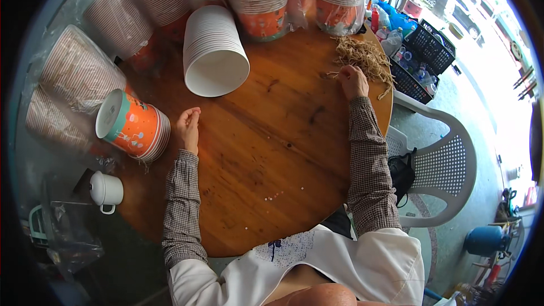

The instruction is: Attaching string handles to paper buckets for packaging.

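Note:
My right hand is at the far right of the round table, with its fingers pinched at the near left edge of a loose heap of tan twine strands. A thin strand sticks out to the left of those fingertips. My left hand is raised over the left side of the table, its fingers curled together, and nothing shows in them. Just left of it lies a short stack of orange and green printed paper buckets. Beyond it, a taller stack of white paper buckets lies tilted, its open mouth toward me.
Plastic-wrapped bucket stacks line the table's far and left edges. A white lidded enamel mug stands at the lower left. To the right are a white plastic chair, black crates of bottles and a blue gas cylinder.

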Demonstrator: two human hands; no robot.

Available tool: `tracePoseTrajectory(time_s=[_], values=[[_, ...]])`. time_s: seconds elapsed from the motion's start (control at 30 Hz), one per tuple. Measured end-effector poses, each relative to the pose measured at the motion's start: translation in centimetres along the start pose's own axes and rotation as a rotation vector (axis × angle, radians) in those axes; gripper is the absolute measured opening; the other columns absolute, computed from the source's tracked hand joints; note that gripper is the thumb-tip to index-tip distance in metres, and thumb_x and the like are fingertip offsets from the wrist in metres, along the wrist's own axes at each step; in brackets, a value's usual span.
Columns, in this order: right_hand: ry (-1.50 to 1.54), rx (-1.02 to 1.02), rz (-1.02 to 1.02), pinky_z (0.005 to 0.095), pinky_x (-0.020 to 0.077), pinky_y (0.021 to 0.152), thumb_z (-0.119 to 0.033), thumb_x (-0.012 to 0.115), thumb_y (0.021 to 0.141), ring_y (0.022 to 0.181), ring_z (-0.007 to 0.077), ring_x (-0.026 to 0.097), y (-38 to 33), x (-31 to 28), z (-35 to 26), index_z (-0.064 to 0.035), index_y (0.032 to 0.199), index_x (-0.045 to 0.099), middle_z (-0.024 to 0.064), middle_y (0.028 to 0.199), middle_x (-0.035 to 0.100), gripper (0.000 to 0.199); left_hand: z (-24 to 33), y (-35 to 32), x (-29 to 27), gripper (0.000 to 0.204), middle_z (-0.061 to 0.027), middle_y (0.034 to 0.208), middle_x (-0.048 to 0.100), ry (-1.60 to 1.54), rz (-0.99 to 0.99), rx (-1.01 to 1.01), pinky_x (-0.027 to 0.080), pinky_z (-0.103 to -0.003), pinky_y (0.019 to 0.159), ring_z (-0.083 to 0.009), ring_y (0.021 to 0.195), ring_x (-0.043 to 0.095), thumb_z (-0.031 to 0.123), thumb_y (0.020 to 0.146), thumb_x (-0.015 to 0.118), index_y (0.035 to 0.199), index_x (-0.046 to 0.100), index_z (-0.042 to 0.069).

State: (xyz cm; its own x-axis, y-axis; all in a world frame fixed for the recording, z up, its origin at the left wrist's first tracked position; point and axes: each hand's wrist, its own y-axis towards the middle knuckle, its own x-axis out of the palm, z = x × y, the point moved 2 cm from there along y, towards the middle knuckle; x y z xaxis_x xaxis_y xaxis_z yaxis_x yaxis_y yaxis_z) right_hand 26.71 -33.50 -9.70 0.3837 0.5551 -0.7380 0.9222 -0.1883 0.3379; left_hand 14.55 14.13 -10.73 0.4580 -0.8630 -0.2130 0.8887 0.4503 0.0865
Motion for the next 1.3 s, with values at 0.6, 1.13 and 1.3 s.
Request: tracePoseTrajectory(time_s=[0.6, 1.13, 1.3], values=[[0.231, -0.440, -0.256, 0.0426, 0.0498, 0.078, -0.023, 0.055, 0.087, 0.091, 0.0338, 0.060, -6.7, 1.4, -11.6, -0.0058, 0.091, 0.060, 0.0141, 0.094, 0.061, 0.018, 6.4, -8.8, 17.5, 0.023, -0.0087, 0.103, 0.064, -0.189, -0.527, 0.161, 0.052, -0.025, 0.082, -0.0142, 0.095, 0.062, 0.007, 0.093, 0.058, 0.114, 0.059, -0.001], [0.203, -0.301, -0.035, 0.0400, 0.0485, 0.086, -0.016, 0.060, 0.086, 0.097, 0.0334, 0.061, 0.1, 2.0, -2.7, -0.0063, 0.104, 0.067, 0.0151, 0.100, 0.064, 0.022, 7.1, -8.7, 18.6, 0.019, -0.0095, 0.087, 0.068, -0.415, -0.473, -0.165, 0.057, -0.027, 0.067, -0.0166, 0.075, 0.067, 0.014, 0.095, 0.060, 0.099, 0.064, -0.003], [0.032, -0.233, 0.083, 0.0413, 0.0455, 0.090, -0.012, 0.057, 0.087, 0.101, 0.0344, 0.058, 2.7, 2.3, 1.4, -0.0070, 0.100, 0.067, 0.0141, 0.100, 0.063, 0.017, 5.8, -10.8, 11.0, 0.018, -0.0086, 0.085, 0.067, -0.243, -0.477, -0.072, 0.055, -0.026, 0.068, -0.0151, 0.071, 0.065, 0.016, 0.094, 0.060, 0.096, 0.064, -0.002]])
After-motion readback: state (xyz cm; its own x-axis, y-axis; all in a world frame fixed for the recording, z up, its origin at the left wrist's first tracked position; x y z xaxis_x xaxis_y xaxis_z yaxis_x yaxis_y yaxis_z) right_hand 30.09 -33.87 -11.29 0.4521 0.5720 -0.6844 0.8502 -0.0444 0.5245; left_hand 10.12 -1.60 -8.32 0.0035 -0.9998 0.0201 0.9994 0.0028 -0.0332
